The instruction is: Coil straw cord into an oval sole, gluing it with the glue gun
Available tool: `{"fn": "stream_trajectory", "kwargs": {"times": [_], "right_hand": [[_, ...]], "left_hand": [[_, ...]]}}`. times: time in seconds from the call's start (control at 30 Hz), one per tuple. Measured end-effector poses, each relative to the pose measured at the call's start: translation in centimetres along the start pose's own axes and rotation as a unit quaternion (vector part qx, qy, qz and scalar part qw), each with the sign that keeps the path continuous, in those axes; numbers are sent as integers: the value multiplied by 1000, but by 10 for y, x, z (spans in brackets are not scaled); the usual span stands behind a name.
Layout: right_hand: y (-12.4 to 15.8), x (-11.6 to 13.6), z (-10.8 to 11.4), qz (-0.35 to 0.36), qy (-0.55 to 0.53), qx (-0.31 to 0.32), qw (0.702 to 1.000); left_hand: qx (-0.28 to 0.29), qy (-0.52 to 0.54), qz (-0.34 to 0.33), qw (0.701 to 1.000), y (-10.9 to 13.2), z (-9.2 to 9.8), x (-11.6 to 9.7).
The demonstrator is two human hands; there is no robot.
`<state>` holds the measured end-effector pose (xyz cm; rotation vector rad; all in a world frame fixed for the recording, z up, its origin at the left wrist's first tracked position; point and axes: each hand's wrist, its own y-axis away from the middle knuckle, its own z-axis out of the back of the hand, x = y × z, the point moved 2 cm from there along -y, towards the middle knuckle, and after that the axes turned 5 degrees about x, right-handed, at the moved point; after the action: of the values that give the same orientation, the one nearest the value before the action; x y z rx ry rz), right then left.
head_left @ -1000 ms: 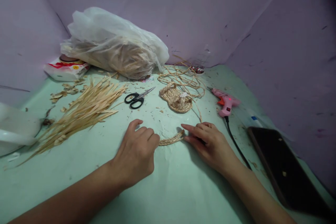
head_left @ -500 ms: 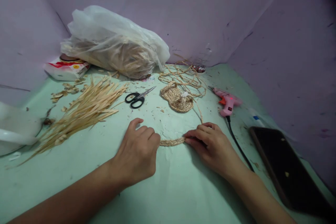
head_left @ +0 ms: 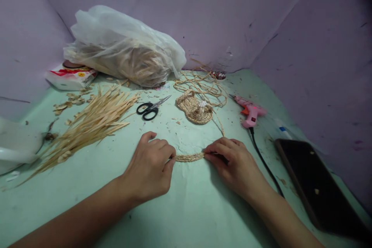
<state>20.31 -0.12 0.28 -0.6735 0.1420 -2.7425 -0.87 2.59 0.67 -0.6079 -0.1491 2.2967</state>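
Braided straw cord [head_left: 188,157] lies flat on the green table [head_left: 186,209], a short stretch of it showing between the two hands near the front middle. The left hand [head_left: 149,168] is curled knuckles-up over the cord's left end, with thumb and forefinger closed on it; the end itself is hidden under the fingers. The right hand [head_left: 232,161] pinches the other end with its fingertips [head_left: 208,151] drawn together, and any cord beneath the palm cannot be seen. A thinner strand climbs from just beside the right hand toward a woven straw piece [head_left: 194,109]; whether it joins the gripped cord is hard to tell. Behind that piece lies a loose tangle of twine [head_left: 203,85]. Black-handled scissors [head_left: 149,110] sit to its left and a pink glue gun [head_left: 250,112] to its right, with the gun's black cable running past the right wrist. Loose straw strips [head_left: 93,122] fan out at the left. A plastic bag [head_left: 124,52] of straw partly covers a red-and-white box [head_left: 71,78]. A dark flat screen [head_left: 316,186] is cut off at the lower right, a white container [head_left: 14,147] at the left edge.
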Motion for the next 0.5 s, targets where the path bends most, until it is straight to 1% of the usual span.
{"fn": "stream_trajectory", "kwargs": {"times": [0.07, 0.17, 0.27, 0.4, 0.5], "right_hand": [[0, 1, 0, 2, 3, -8, 1000], [0, 2, -1, 3, 3, -5, 1000], [-1, 2, 0, -3, -1, 4, 1000], [-2, 4, 1, 1, -1, 4, 1000], [-3, 6, 2, 10, -1, -5, 1000]], "left_hand": [[5, 17, 12, 1000, 0, 0, 1], [8, 35, 31, 999, 1, 0, 2], [-6, 45, 41, 998, -1, 2, 0], [-38, 37, 20, 998, -5, 5, -8], [-21, 45, 9, 999, -9, 1, -13]]}}
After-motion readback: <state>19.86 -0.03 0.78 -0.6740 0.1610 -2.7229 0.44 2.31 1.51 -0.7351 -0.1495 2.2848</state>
